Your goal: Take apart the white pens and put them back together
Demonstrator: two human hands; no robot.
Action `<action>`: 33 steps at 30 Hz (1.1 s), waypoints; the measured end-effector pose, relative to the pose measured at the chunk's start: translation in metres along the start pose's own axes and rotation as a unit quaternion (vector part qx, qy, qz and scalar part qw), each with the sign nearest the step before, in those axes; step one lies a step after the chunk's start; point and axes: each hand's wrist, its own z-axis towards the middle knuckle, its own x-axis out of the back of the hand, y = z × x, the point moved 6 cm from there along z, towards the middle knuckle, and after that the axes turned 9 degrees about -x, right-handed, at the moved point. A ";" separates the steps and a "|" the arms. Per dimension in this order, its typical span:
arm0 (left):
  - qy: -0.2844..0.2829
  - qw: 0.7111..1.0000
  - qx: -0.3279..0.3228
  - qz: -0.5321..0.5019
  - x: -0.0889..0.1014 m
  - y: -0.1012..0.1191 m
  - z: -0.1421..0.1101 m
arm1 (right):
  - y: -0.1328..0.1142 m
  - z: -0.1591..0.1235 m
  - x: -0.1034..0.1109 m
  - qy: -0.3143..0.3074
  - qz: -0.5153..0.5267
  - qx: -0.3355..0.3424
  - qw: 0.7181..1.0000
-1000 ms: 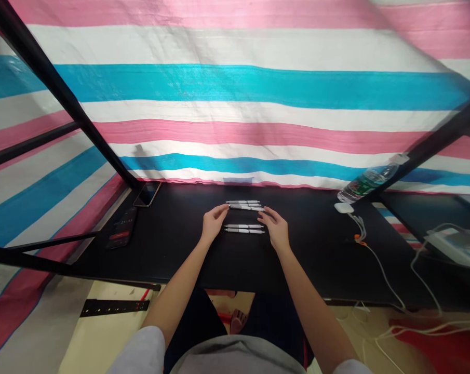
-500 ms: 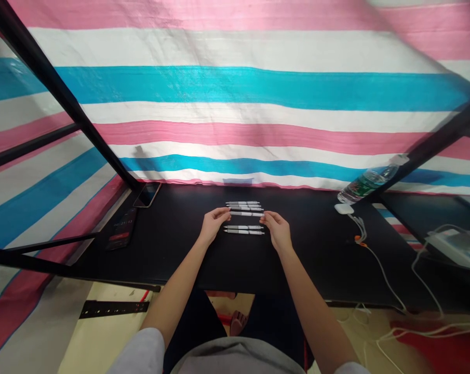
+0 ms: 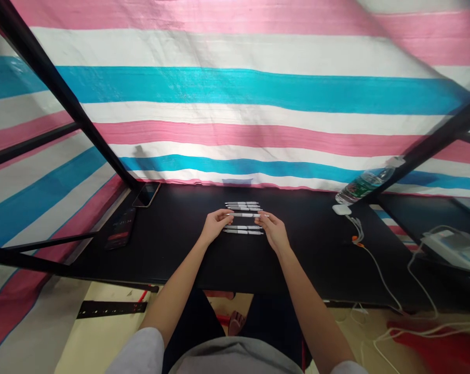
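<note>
- Pen (image 3: 244,214): white w/ dark trim, lying crosswise btwn both hands, in the gap btwn 2 pen pairs; has shifted toward the viewer vs 1 s ago, now clear of the back pair. Cannot tell if it is lifted off the tabletop.
- L hand (image 3: 218,224): at the pen's left end; L fingers (image 3: 222,216) closed on it.
- R hand (image 3: 270,230): at the pen's right end; R fingers (image 3: 260,218) closed on it.
- Back pens (image 3: 240,205): 2, parallel, close together, beyond the held pen.
- Front pens (image 3: 243,229): 2, parallel, just beside each other, nearer the viewer, partly behind the hands.
- Tabletop (image 3: 180,234): black; carries all pens.
- Phone (image 3: 146,194): far left corner, screen dark.
- Dark device (image 3: 120,228): left edge, lit display.
- Bottle (image 3: 363,185): on its side, far right.
- White puck (image 3: 341,209): just in front of bottle, cable (image 3: 378,275) trailing off the edge.
- Striped tarp (image 3: 235,88): pink, white, blue; hangs behind tabletop.
</note>
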 end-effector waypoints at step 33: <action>0.020 0.977 -0.079 0.198 0.006 0.010 -0.002 | -0.024 -0.036 -0.037 -0.051 -0.450 0.271 0.850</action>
